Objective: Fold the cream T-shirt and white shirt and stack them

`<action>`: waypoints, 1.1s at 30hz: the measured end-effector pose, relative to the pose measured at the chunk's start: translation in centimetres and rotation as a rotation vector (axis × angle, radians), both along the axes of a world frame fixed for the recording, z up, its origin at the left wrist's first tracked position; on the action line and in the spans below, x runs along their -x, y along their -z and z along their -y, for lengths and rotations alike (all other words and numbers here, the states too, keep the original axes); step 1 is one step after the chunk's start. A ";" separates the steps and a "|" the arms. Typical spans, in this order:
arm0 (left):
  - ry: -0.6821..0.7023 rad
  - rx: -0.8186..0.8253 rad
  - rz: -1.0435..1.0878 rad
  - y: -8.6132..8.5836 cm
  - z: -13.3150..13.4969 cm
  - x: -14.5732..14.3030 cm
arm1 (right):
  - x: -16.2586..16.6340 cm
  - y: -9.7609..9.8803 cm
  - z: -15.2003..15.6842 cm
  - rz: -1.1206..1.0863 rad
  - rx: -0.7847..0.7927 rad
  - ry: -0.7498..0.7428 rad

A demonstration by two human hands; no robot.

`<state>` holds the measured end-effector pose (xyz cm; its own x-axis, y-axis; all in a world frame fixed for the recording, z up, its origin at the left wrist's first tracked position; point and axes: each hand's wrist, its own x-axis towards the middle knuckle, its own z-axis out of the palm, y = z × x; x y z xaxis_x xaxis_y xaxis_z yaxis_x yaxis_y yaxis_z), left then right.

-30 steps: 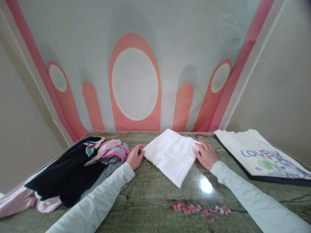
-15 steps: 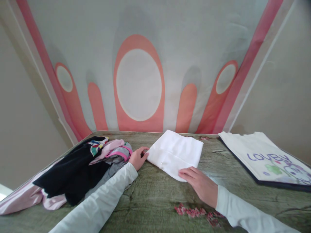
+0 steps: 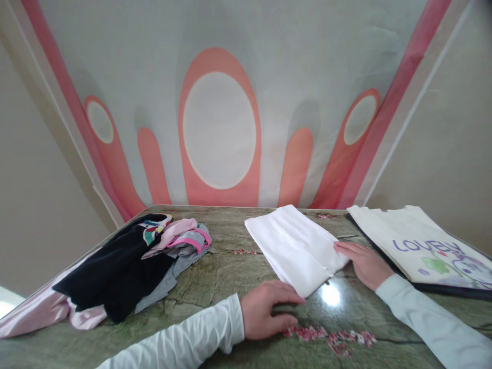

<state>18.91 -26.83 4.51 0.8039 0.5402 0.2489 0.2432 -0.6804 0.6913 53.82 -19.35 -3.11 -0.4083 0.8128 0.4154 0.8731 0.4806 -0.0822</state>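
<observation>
In the head view, I have the white cloth near the middle of the table, lying flat and turned at an angle. It looks folded into a compact, roughly four-sided packet, so I judge most of its folding done; whether another fold is left, I can't tell from here. Small shiny beads show at its near right edge.

My left hand is at the packet's near corner, fingers lightly bent and thumb well apart from them. It grips nothing that I can see, and I can't tell whether the fingertips touch the cloth. My right hand has its fingers laid together on the right edge; the thumb is hidden, so I can't say whether it pinches.

Off to the left lies a loose heap, by its look not folded: a black garment on top, pink fabric and grey fabric spilling out. On the right, a cream shirt marked LOVELY lies flat over a dark layer.

My right hand and wrist sit between packet and shirt, leaving little room there. Bright glare by the beads washes out the tabletop.
</observation>
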 end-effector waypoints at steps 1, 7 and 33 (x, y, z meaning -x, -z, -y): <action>0.067 -0.026 -0.002 0.0 0.6 -0.5 | -0.5 0.3 -0.4 -0.014 0.003 0.007; 0.065 -0.097 -0.008 0.9 0.3 -0.8 | -1.8 0.6 -1.2 -0.112 0.069 0.042; -0.694 0.746 -0.089 0.3 -18.3 6.8 | 17.3 -5.7 3.6 -0.253 0.352 -0.131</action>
